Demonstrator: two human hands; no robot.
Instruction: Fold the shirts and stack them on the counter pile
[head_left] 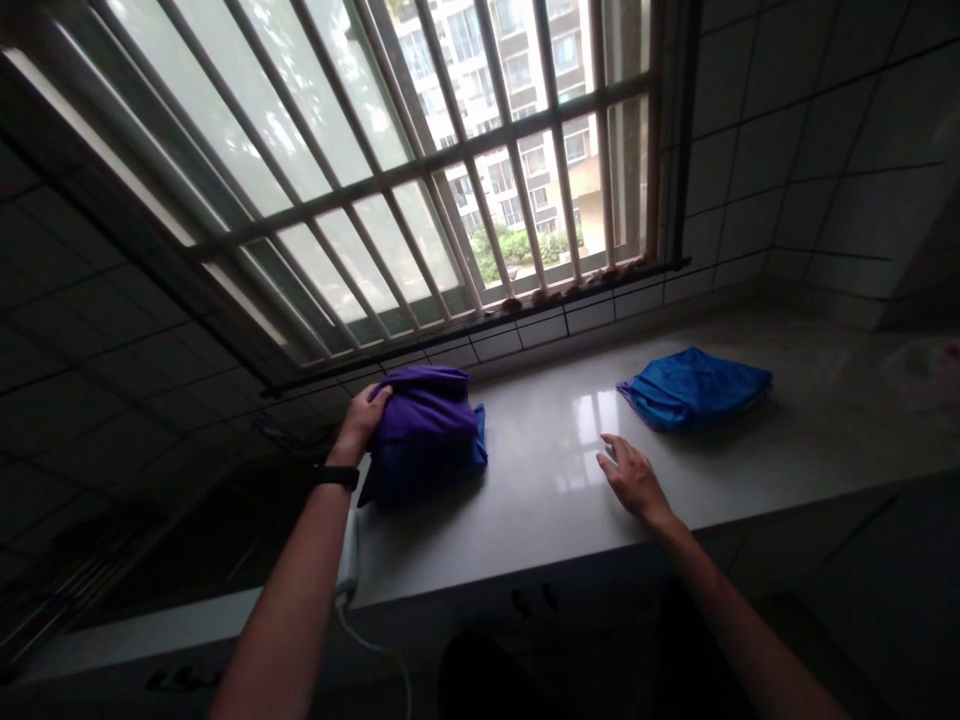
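Note:
My left hand [362, 420] lies curled over the near left corner of a folded purple cloth [424, 430], gripping its edge. A blue fabric layer [477, 450] sticks out from beneath the purple cloth on its right side. My right hand [634, 480] rests on the white stone countertop [540, 510] with its fingers apart, holding nothing. Its fingertips are just in front of a loosely folded blue cloth [694, 390], not touching it. A dark band with a small black face sits on my left wrist.
A dark sink [210, 540] lies left of the countertop. A white plug with a cable [347, 560] hangs over the counter's front edge. Behind the counter are a barred window [375, 170] and tiled walls [825, 150]. A pale cloth [922, 375] lies at the far right.

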